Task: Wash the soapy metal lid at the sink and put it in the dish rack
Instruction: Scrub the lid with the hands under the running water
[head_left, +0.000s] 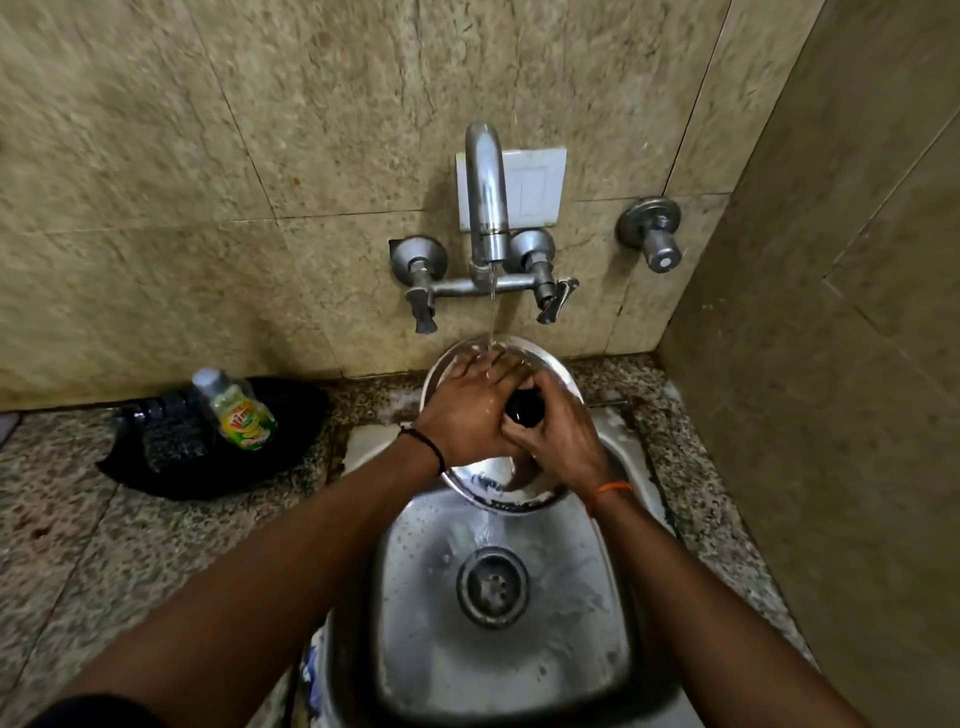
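A round metal lid (498, 488) with a black knob (524, 408) is held tilted over the back of the steel sink (498, 649), under a thin stream of water from the tap (485, 192). My right hand (558, 434) grips the black knob. My left hand (467, 410) lies flat on the lid's top with fingers spread, right where the water lands. Both hands hide most of the lid; its rim shows above and below them. No dish rack is in view.
A dish-soap bottle (239, 410) and a dark scrubber (171, 436) sit in a black tray (291, 452) on the granite counter at the left. Two tap handles (423, 306) flank the spout. A tiled wall closes the right side.
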